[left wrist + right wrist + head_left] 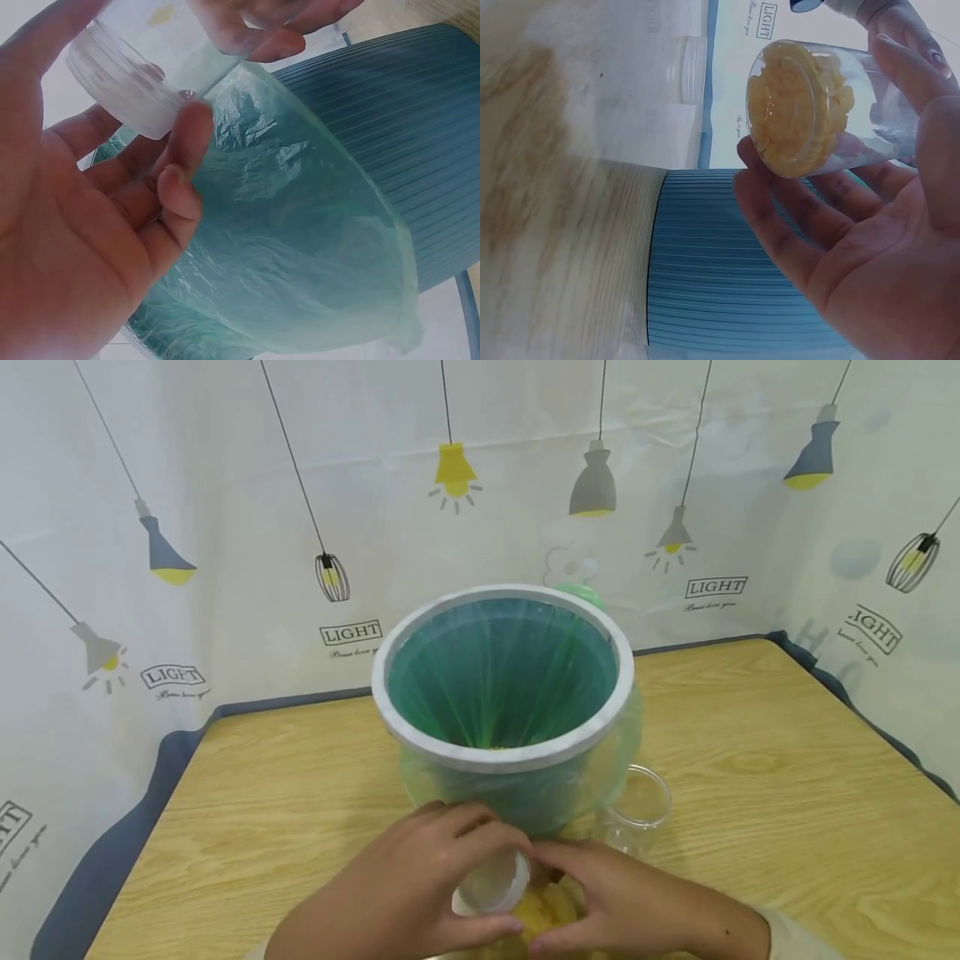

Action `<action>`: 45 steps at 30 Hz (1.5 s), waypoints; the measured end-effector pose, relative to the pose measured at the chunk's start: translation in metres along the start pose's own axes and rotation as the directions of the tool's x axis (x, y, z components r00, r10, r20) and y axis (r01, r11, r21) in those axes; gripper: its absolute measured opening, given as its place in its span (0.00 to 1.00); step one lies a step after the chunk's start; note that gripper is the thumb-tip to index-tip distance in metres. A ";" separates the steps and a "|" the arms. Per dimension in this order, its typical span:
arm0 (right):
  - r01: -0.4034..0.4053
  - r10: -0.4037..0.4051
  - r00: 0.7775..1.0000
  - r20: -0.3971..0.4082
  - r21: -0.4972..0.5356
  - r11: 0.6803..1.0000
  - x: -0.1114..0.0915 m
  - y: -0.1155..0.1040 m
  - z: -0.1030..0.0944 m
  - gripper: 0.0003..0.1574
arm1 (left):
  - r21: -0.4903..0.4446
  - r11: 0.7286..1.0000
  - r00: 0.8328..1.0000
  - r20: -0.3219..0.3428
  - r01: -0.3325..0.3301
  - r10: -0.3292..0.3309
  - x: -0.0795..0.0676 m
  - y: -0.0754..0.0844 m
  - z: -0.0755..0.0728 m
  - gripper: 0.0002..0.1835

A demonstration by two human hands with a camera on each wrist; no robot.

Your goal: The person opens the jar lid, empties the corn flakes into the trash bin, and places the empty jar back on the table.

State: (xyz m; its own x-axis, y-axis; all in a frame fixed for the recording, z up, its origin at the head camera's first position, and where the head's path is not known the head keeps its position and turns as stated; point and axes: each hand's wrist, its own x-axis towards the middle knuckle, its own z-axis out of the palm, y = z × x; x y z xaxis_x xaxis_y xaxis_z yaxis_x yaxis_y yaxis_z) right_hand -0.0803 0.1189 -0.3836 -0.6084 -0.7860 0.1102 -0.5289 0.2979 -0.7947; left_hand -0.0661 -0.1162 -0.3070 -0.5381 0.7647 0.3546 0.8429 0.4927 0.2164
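Observation:
Both hands meet at a clear plastic jar (802, 105) in front of the bin. Yellow flake-like pieces (787, 112) lie at its base end. My right hand (622, 893) holds the jar's body, thumb and fingers curved around it. At the other end sits a translucent whitish screw lid (124, 86), which my left hand (412, 881) grips between thumb and fingers. The jar is tilted, its lid end toward the left hand and facing up at the head camera. Left fingers hide part of the lid's edge.
Just beyond the hands stands a blue ribbed bin (712, 255) with a white rim ring (502, 760) and a green bag (285, 247) lining it. A second clear jar (648, 818), without a lid, stands right of the bin on the wooden table (787, 793). A printed curtain (510, 527) hangs behind.

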 end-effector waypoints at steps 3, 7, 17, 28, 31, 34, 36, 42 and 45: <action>-0.004 0.004 1.000 -0.013 -0.005 1.000 0.000 0.000 -0.001 0.35 | -0.005 1.000 1.000 0.003 0.013 -0.013 0.000 -0.001 0.001 0.23; -0.013 0.013 1.000 -0.022 -0.036 0.999 0.001 0.000 -0.001 0.34 | -0.015 0.999 0.999 0.011 0.034 -0.034 -0.001 -0.001 0.002 0.23; -0.037 0.021 0.995 -0.094 -0.177 0.983 0.002 0.000 -0.001 0.30 | 0.015 0.998 0.998 -0.025 0.056 -0.056 -0.002 0.000 0.005 0.24; -0.065 0.045 0.993 -0.112 -0.182 0.981 -0.001 0.001 -0.001 0.33 | 0.079 0.996 0.998 -0.059 0.040 -0.036 0.001 0.000 0.011 0.25; -0.062 0.045 0.993 -0.105 -0.162 0.985 -0.002 0.002 -0.001 0.33 | 0.084 0.996 0.999 -0.039 0.038 -0.035 0.002 0.000 0.013 0.25; -0.059 0.047 0.995 -0.087 -0.131 0.990 -0.003 0.001 -0.002 0.34 | 0.068 0.997 0.999 -0.012 0.044 -0.043 0.003 0.000 0.013 0.26; -0.053 0.044 0.996 -0.078 -0.118 0.992 -0.003 0.001 -0.003 0.34 | 0.059 0.997 0.999 0.003 0.043 -0.043 0.004 0.001 0.013 0.27; -0.026 0.018 0.997 -0.073 -0.115 0.993 -0.004 0.001 -0.005 0.35 | 0.051 0.998 0.999 0.023 0.025 -0.026 0.005 0.003 0.010 0.27; -0.010 -0.002 0.996 -0.085 -0.141 0.990 -0.004 0.002 -0.006 0.36 | 0.046 0.999 0.999 0.039 0.018 -0.020 0.004 0.003 0.008 0.26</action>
State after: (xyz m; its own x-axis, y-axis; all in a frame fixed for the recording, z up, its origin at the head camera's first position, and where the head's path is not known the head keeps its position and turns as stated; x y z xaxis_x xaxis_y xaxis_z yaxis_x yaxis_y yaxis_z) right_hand -0.0823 0.1256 -0.3822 -0.6552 -0.7379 0.1620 -0.6009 0.3791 -0.7037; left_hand -0.0663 -0.1080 -0.3125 -0.5550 0.7700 0.3147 0.8314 0.5255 0.1805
